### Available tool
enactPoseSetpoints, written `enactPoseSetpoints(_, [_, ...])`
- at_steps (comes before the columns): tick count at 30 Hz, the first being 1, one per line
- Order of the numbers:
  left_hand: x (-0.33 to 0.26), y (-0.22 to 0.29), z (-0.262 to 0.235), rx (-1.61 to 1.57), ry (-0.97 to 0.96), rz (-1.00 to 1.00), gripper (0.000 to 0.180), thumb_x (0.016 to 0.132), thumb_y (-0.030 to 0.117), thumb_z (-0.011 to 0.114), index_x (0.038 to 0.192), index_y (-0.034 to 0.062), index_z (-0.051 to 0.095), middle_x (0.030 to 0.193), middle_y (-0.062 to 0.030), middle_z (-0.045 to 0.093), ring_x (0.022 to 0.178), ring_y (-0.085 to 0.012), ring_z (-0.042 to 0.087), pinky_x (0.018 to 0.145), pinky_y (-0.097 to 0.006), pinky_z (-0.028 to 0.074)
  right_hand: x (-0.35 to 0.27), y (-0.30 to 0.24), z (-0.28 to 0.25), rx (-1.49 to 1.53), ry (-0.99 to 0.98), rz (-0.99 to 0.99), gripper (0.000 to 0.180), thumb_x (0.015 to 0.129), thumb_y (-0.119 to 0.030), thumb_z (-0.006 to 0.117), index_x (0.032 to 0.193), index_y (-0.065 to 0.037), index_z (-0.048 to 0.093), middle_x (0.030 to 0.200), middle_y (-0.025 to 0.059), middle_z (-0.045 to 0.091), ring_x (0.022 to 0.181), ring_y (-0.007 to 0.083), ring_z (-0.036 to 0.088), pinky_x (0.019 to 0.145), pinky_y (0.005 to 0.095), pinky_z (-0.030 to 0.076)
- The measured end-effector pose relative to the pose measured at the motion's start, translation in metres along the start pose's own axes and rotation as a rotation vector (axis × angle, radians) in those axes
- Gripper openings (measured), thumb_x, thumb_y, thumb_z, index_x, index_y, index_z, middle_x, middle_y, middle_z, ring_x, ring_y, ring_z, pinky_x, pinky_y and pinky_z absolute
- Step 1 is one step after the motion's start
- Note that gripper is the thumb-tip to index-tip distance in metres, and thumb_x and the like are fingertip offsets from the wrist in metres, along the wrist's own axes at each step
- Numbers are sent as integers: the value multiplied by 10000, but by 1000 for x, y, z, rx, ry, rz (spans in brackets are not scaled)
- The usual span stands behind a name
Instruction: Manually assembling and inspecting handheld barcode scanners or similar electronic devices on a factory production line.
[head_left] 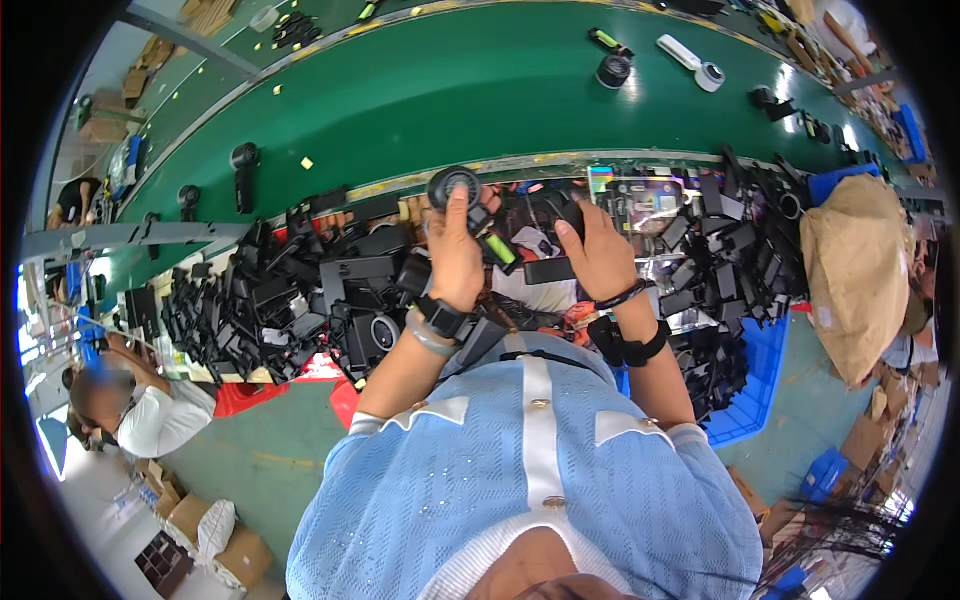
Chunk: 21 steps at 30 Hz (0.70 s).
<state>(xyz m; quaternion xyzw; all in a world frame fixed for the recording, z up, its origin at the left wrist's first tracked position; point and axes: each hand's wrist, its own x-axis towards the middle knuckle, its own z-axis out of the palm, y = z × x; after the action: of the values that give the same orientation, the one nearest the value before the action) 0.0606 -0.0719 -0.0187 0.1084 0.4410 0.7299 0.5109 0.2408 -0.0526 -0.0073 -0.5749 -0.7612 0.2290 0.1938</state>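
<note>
My left hand (456, 255) grips the round black head of a small handheld fan (440, 186), thumb resting on its grille. Just right of that hand, below the fan head, is a green battery cell (501, 250); I cannot tell whether it is joined to the fan. My right hand (604, 252) is closed on a black plastic casing piece (566, 214), its fingers partly hidden behind the piece. Between my wrists lies a dark rectangular part (549, 271) on the cluttered bench. The two hands are apart.
Black plastic parts pile up left (270, 290) and right (735, 240) of my hands. A green conveyor belt (400, 120) runs beyond, carrying a white fan (692, 62) and black fans (243, 178). A blue crate (762, 380) and brown sack (855, 280) stand right. Another person (165, 415) sits left.
</note>
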Motion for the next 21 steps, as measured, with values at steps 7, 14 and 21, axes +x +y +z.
enactPoseSetpoints(7, [-3, -4, 0, -75, 37, -183, 336, 931, 306, 527, 1092, 13, 501, 1037, -143, 601, 969, -235, 586, 875, -372, 477, -7, -59, 30, -23, -12, -224, 475, 814, -320, 604, 1158, -27, 460, 939, 144, 528, 736, 329, 607, 572, 414, 490])
enactPoseSetpoints(14, [-5, -6, -7, -118, -7, -192, 261, 923, 194, 541, 1115, 23, 501, 1047, -115, 599, 1029, -230, 557, 923, -362, 445, -7, -59, 40, -134, -75, -157, 510, 793, -330, 625, 1178, -33, 469, 900, 116, 515, 705, 293, 608, 560, 398, 484])
enactPoseSetpoints(21, [0, 7, -2, -102, -134, -30, 325, 858, -36, 543, 1167, 39, 476, 1131, -121, 573, 1096, -249, 538, 984, -378, 407, 0, -15, 35, -35, 81, -201, 385, 784, -340, 630, 1042, -56, 610, 822, 114, 548, 775, 294, 567, 633, 408, 460])
